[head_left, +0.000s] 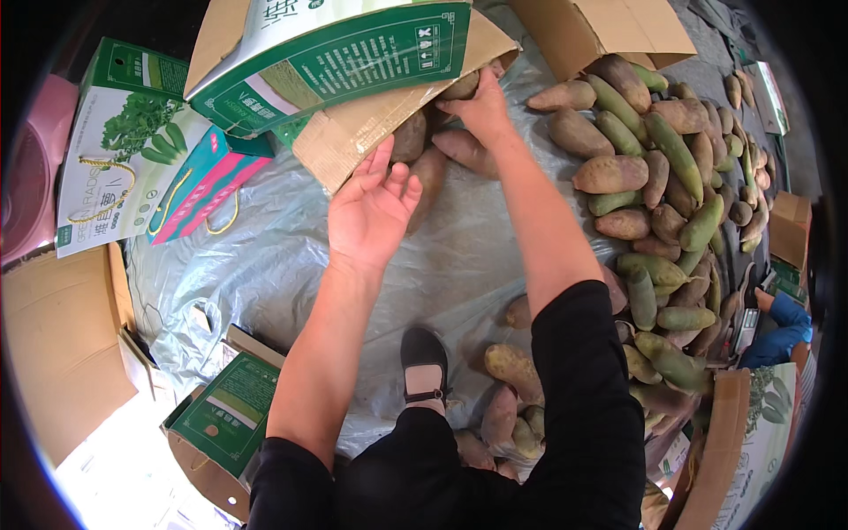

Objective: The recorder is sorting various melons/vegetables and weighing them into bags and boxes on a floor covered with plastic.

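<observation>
So the person here has a big green-and-white carton (340, 75) tilted, mouth toward them, and I'd call the job partway along. Probably out already: a few brownish-purple roots (464, 152) on the plastic sheet (477, 252), right by the carton's flap (349, 132). At least one more root sits at the carton's mouth, so that bit isn't finished — how many are left inside, I can't tell. A big heap of green and purplish roots (676, 150) lies loose to the right of the carton, unboxed.

The left hand (367, 208) is loose and fairly wide, palm up, fingertips at the flap. The right hand (481, 110) reaches into the carton's mouth; can't tell if its grip is on a root or just cardboard.

Labels: the carton's green face has small white lettering, plus a few handling symbols. Left of it, a white carton (146, 132) shows leafy green roots with bigger lettering — and the teal-and-pink bag (208, 190) between them has print too small for me.
</observation>
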Available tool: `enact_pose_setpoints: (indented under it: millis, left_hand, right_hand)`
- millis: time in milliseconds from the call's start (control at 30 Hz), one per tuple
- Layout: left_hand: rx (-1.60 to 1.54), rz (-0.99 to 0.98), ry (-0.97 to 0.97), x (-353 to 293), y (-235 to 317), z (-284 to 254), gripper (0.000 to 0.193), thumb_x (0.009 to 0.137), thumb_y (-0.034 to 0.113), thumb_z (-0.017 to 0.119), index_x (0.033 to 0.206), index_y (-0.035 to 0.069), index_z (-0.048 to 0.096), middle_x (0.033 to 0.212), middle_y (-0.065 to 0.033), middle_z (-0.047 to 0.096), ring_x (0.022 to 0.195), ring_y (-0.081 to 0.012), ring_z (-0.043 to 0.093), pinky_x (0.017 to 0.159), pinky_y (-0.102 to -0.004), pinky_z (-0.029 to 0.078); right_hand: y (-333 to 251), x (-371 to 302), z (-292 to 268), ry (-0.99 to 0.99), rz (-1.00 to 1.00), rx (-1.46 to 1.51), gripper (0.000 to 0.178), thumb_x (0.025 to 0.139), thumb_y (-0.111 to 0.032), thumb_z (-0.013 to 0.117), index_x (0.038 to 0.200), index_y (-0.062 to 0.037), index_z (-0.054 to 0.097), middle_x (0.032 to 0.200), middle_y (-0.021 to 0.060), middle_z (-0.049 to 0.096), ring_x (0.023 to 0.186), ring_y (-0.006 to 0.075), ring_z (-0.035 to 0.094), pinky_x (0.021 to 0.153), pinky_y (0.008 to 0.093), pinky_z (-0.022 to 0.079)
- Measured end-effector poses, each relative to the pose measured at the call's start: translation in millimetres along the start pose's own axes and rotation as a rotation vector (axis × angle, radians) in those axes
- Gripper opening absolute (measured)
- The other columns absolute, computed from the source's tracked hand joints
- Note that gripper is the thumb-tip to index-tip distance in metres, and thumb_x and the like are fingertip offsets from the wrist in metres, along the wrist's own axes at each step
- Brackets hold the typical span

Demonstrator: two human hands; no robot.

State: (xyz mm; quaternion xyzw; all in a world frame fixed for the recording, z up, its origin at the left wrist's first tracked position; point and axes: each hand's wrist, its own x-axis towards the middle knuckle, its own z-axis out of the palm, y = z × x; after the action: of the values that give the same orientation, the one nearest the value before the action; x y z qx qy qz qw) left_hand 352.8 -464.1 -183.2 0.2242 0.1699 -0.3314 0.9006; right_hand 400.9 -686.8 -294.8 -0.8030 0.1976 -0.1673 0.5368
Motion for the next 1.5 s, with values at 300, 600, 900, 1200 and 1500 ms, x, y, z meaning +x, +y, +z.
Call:
enact_pose_setpoints:
  millis: [300, 600, 900, 1200, 1500]
  left_hand:
    - [0.092, -0.008, 0.032, 2, -2, -8, 0.051, 0.082, 0.005, 0.049, 0.132, 0.006, 0.038, 0.135, -0.0026, 0.044, 0.102, -0.0206, 0.054, 0.087, -0.0396, 0.045]
    - [0.167, -0.018, 0.068, 2, -3, -10, 0.053, 0.082, 0.006, 0.049, 0.134, 0.007, 0.037, 0.139, -0.0017, 0.040, 0.105, -0.0210, 0.052, 0.087, -0.0394, 0.044]
    - [0.183, -0.025, 0.091, -1, -3, -10, 0.050, 0.083, 0.005, 0.049, 0.132, 0.006, 0.040, 0.138, -0.0023, 0.044, 0.105, -0.0200, 0.053, 0.087, -0.0387, 0.045]
    - [0.172, -0.021, 0.122, -10, 8, -17, 0.050, 0.083, 0.005, 0.050, 0.132, 0.007, 0.040, 0.137, -0.0031, 0.044, 0.106, -0.0204, 0.053, 0.087, -0.0387, 0.045]
    - [0.158, -0.030, 0.106, -15, 8, -20, 0.050, 0.082, 0.005, 0.052, 0.131, 0.007, 0.040, 0.138, -0.0031, 0.043, 0.106, -0.0197, 0.053, 0.087, -0.0387, 0.045]
  right_hand:
    - [3, 9, 13, -0.015, 0.106, 0.403, 0.067, 0.060, -0.004, 0.083, 0.118, 0.0004, 0.049, 0.113, 0.0108, 0.062, 0.105, 0.0247, 0.059, 0.092, 0.0330, 0.046]
    - [-15, 7, -4, -0.257, 0.189, 0.334, 0.057, 0.069, -0.001, 0.077, 0.119, -0.0002, 0.050, 0.117, 0.0104, 0.059, 0.108, 0.0212, 0.057, 0.092, 0.0325, 0.045]
    - [14, 13, 2, -0.173, 0.061, 0.195, 0.072, 0.060, -0.014, 0.084, 0.122, 0.0000, 0.048, 0.116, 0.0131, 0.061, 0.111, 0.0271, 0.056, 0.095, 0.0328, 0.043]
    - [-16, -16, -12, -0.060, -0.011, -0.324, 0.072, 0.062, -0.009, 0.080, 0.125, -0.0078, 0.045, 0.120, 0.0096, 0.057, 0.115, 0.0283, 0.051, 0.095, 0.0416, 0.042]
    - [-15, -54, -38, -0.223, -0.016, -1.050, 0.075, 0.056, -0.018, 0.083, 0.123, -0.0215, 0.050, 0.124, 0.0035, 0.049, 0.117, 0.0258, 0.045, 0.092, 0.0449, 0.040]
